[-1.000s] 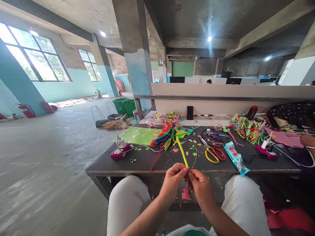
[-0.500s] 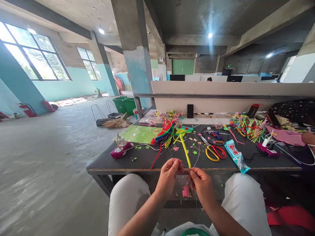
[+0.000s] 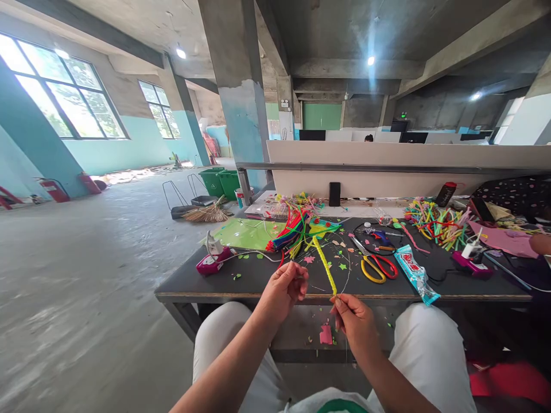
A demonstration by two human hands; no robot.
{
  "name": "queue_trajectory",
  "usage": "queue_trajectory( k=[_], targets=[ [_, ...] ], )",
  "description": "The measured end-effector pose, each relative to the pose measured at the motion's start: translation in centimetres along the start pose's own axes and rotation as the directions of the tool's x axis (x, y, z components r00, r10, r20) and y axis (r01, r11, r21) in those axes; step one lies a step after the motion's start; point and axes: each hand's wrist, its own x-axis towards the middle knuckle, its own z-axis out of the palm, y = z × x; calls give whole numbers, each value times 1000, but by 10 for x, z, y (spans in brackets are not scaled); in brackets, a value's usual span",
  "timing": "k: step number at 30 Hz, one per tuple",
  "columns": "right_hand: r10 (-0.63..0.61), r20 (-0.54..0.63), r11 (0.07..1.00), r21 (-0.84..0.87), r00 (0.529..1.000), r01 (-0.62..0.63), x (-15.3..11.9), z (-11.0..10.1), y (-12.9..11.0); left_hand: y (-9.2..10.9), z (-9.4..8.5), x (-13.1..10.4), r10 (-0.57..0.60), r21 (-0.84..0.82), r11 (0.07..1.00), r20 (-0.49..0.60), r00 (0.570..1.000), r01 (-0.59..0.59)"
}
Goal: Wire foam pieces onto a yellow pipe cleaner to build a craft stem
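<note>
My right hand [image 3: 355,321] pinches the lower end of a yellow braided pipe-cleaner stem [image 3: 324,267] that slants up and away over the table's front edge. To its left, my left hand [image 3: 284,289] is raised with thumb and fingers pressed together; whatever they hold is too fine to make out. Thin wire [image 3: 348,265] curves beside the yellow stem. Beyond my left hand lies a bundle of red, blue and green pipe cleaners [image 3: 293,229]. Scissors [image 3: 373,265] with yellow and red handles lie to the right of the stem.
Right of the scissors lies a blue snack wrapper [image 3: 416,275]. Power strips [image 3: 213,261] sit at both sides of the dark table [image 3: 267,287]. Mixed pipe cleaners [image 3: 437,221] pile at the back right. A phone [image 3: 334,194] leans on the divider. Another person's hand [image 3: 540,244] shows at the right edge.
My left hand has moved left and slightly up, away from my right hand. My right hand keeps its pinch on the yellow stem. The view has shifted slightly.
</note>
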Motion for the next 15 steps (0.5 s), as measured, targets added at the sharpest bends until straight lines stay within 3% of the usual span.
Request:
queue_trajectory(
  k=[15],
  targets=[
    [-22,11,999,27,1000,21,0,0,-1,10,-1,2,-52,45,998,-6,999,52]
  ],
)
